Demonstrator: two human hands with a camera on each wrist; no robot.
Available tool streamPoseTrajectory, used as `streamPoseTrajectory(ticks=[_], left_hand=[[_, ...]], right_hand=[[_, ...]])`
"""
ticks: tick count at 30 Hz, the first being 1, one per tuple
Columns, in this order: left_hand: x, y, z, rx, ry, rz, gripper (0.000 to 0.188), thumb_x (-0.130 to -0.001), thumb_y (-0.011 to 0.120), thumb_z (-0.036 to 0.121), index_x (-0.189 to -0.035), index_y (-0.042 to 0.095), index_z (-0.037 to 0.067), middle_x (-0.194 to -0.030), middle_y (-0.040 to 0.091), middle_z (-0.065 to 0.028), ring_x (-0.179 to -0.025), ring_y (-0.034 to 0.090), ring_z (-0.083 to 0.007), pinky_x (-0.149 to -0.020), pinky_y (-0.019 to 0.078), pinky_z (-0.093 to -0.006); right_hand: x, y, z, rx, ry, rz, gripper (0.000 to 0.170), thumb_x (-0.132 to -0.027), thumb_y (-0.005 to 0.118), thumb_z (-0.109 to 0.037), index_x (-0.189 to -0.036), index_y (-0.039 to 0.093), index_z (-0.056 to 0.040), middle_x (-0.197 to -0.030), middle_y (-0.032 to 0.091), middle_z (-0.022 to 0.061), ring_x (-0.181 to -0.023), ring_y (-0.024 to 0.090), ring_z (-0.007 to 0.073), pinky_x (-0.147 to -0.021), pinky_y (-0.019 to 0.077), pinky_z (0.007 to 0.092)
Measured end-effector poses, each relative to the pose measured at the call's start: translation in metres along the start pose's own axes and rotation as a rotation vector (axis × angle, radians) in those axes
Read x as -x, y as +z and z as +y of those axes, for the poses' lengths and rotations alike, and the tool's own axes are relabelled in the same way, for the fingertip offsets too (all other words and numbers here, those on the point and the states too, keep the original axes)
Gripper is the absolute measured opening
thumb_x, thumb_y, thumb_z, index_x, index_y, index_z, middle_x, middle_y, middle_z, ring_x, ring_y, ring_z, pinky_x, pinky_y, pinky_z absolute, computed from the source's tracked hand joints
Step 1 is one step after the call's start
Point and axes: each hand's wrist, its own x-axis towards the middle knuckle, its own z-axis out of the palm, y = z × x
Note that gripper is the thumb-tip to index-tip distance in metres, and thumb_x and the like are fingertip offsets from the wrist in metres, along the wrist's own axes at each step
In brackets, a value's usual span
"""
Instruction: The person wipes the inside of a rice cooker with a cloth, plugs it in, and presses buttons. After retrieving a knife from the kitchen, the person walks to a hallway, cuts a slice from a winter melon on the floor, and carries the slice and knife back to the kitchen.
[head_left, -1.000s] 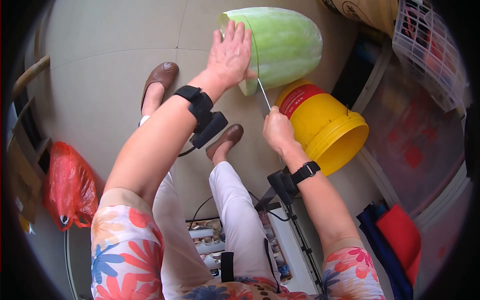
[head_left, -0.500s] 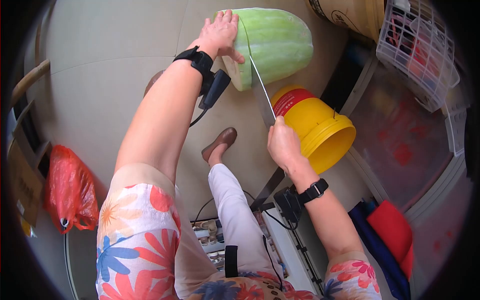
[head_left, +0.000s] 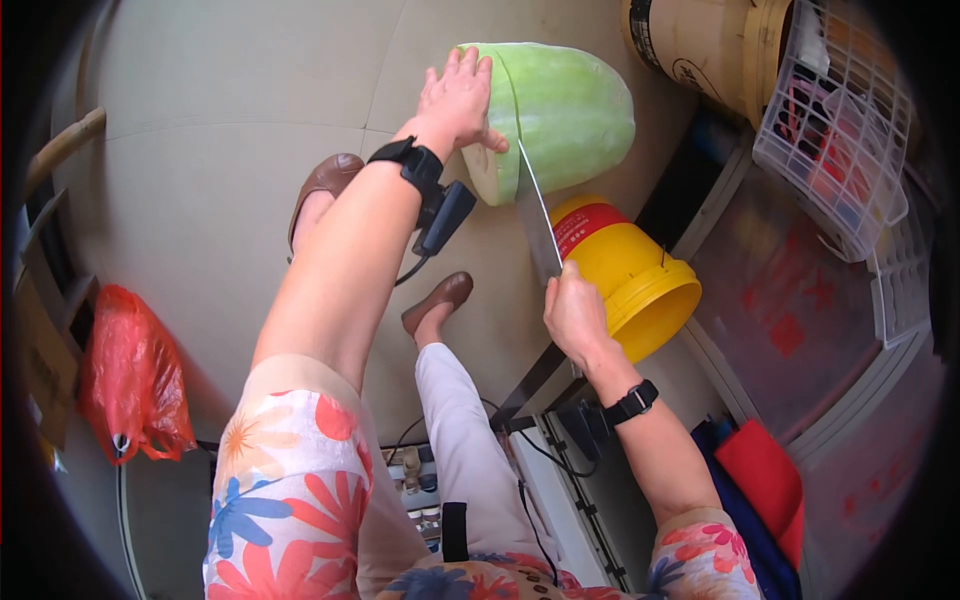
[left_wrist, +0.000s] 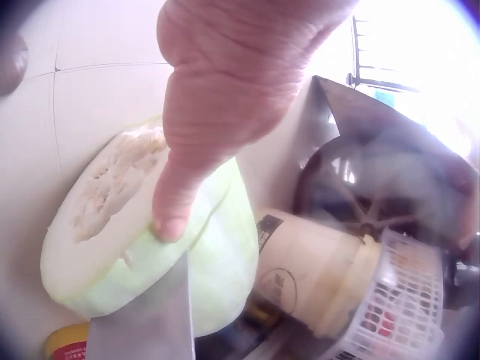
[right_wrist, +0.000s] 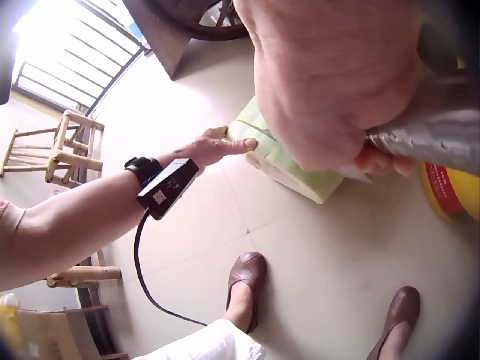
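A large pale-green winter melon (head_left: 575, 115) lies on its side on the floor, its cut end facing left. Pale flesh and a seedy hollow show on the cut face (left_wrist: 82, 247) in the left wrist view. My left hand (head_left: 458, 103) rests with fingers spread on the rind at that end, the thumb lying close to a slit (head_left: 515, 95) across the melon. The broad blade of a kitchen knife (head_left: 540, 220) sits in the near end of this slit. With curled fingers, my right hand (head_left: 580, 315) grips the knife's handle (right_wrist: 442, 124), beside the yellow bucket.
Right behind the knife, a yellow bucket (head_left: 612, 265) lies tipped over close to the melon. A beige bucket (head_left: 705, 50) and a white plastic basket (head_left: 835, 140) are at the upper right. A red plastic bag (head_left: 135, 375) stands at left. My shoes (head_left: 440, 300) are near the melon.
My right hand has drawn the knife back toward me, and more of its blade shows outside the melon. The left hand stays on the melon's cut end.
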Motion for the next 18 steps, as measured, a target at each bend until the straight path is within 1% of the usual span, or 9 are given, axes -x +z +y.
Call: streamPoseTrajectory(ticks=[2, 3, 10, 12, 14, 15, 16, 17, 18], left_hand=[[0.006, 0.002, 0.003, 0.028, -0.049, 0.001, 0.119, -0.044, 0.085, 0.044, -0.137, 0.025, 0.002, -0.144, 0.022, -0.0149, -0.135, 0.019, -0.0292, -0.105, 0.0255, -0.0494], [0.005, 0.000, 0.005, 0.043, -0.070, -0.033, 0.118, -0.046, 0.086, 0.041, -0.138, 0.023, 0.003, -0.145, 0.022, -0.0126, -0.135, 0.017, -0.0286, -0.106, 0.0219, -0.0502], [0.006, -0.001, 0.001, 0.091, -0.087, -0.006, 0.118, -0.046, 0.085, 0.042, -0.139, 0.022, 0.005, -0.146, 0.020, -0.0110, -0.135, 0.019, -0.0287, -0.105, 0.0223, -0.0533], [0.010, 0.001, 0.003, 0.089, -0.082, -0.016, 0.120, -0.043, 0.086, 0.041, -0.139, 0.022, 0.004, -0.146, 0.019, -0.0130, -0.134, 0.020, -0.0294, -0.103, 0.0240, -0.0552], [0.016, 0.006, 0.006, 0.097, -0.078, 0.002, 0.120, -0.044, 0.086, 0.040, -0.139, 0.021, 0.004, -0.146, 0.018, -0.0129, -0.134, 0.021, -0.0296, -0.103, 0.0246, -0.0553], [0.021, 0.012, 0.008, 0.105, -0.067, 0.018, 0.120, -0.044, 0.086, 0.039, -0.139, 0.021, 0.004, -0.147, 0.018, -0.0128, -0.134, 0.022, -0.0297, -0.102, 0.0253, -0.0554], [0.026, 0.019, 0.009, 0.108, -0.069, 0.017, 0.120, -0.044, 0.086, 0.039, -0.139, 0.021, 0.004, -0.147, 0.018, -0.0128, -0.134, 0.022, -0.0297, -0.102, 0.0253, -0.0554], [0.031, 0.027, 0.012, 0.089, -0.054, 0.044, 0.119, -0.045, 0.085, 0.038, -0.139, 0.020, 0.004, -0.147, 0.017, -0.0127, -0.133, 0.022, -0.0296, -0.102, 0.0257, -0.0555], [0.037, 0.032, 0.014, 0.071, -0.041, 0.074, 0.119, -0.046, 0.085, 0.037, -0.139, 0.020, 0.004, -0.147, 0.016, -0.0125, -0.133, 0.022, -0.0295, -0.102, 0.0262, -0.0555]], right_hand=[[0.002, 0.004, 0.003, 0.010, -0.016, 0.013, 0.017, -0.088, 0.045, -0.011, -0.094, 0.046, 0.0046, -0.072, 0.060, 0.0281, -0.071, 0.060, 0.0438, -0.067, 0.0471, 0.0489], [0.004, 0.004, 0.003, 0.009, -0.016, 0.015, 0.017, -0.088, 0.045, -0.011, -0.094, 0.046, 0.0046, -0.072, 0.060, 0.0281, -0.071, 0.060, 0.0438, -0.067, 0.0471, 0.0489], [0.010, 0.003, 0.010, -0.077, -0.020, 0.038, 0.017, -0.089, 0.044, -0.013, -0.094, 0.046, 0.0037, -0.071, 0.059, 0.0284, -0.071, 0.059, 0.0447, -0.065, 0.0463, 0.0496], [0.006, 0.003, 0.008, -0.084, -0.020, 0.039, 0.017, -0.089, 0.044, -0.013, -0.094, 0.046, 0.0036, -0.071, 0.059, 0.0284, -0.070, 0.058, 0.0449, -0.064, 0.0460, 0.0498], [-0.004, -0.001, 0.003, -0.147, -0.050, 0.127, 0.016, -0.089, 0.045, -0.012, -0.090, 0.045, 0.0035, -0.070, 0.058, 0.0284, -0.070, 0.058, 0.0454, -0.063, 0.0456, 0.0502], [-0.013, -0.005, -0.001, -0.144, -0.053, 0.125, 0.016, -0.089, 0.045, -0.012, -0.090, 0.045, 0.0035, -0.070, 0.058, 0.0284, -0.070, 0.058, 0.0454, -0.063, 0.0456, 0.0502], [-0.026, -0.010, -0.007, -0.152, -0.085, 0.170, 0.016, -0.088, 0.046, -0.012, -0.088, 0.044, 0.0034, -0.070, 0.058, 0.0286, -0.070, 0.057, 0.0457, -0.063, 0.0456, 0.0504], [-0.037, -0.014, -0.012, -0.161, -0.117, 0.217, 0.016, -0.088, 0.046, -0.012, -0.086, 0.044, 0.0033, -0.070, 0.058, 0.0288, -0.070, 0.057, 0.0461, -0.063, 0.0455, 0.0505], [-0.045, -0.018, -0.016, -0.157, -0.118, 0.219, 0.016, -0.088, 0.046, -0.012, -0.086, 0.044, 0.0033, -0.070, 0.058, 0.0288, -0.070, 0.057, 0.0461, -0.063, 0.0455, 0.0505]])
